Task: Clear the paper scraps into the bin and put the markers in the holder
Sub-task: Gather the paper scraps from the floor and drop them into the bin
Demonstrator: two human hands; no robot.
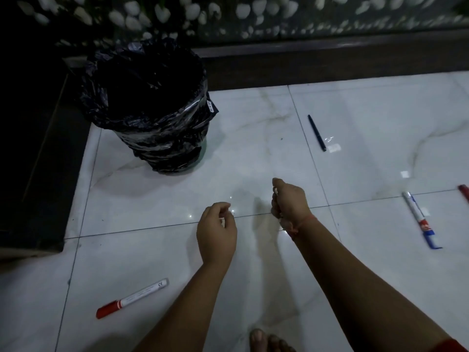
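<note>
A bin (pixel 162 146) lined with a black plastic bag stands on the white tile floor at the upper left. My right hand (pixel 289 201) is closed in a fist with bits of white paper scraps showing between the fingers. My left hand (pixel 215 232) hovers beside it with fingers curled, a small white scrap pinched at the fingertips. A red-capped marker (pixel 132 298) lies at the lower left. A blue-capped marker (pixel 421 221) lies at the right, and a dark pen (pixel 317 133) farther back. Small paper scraps (pixel 333 148) lie beside the pen. No holder is in view.
Another scrap (pixel 405 174) lies on the right tiles and a red object (pixel 464 193) pokes in at the right edge. A dark ledge (pixel 38 174) borders the floor on the left and a dark skirting at the back. My toes (pixel 269 341) show at the bottom.
</note>
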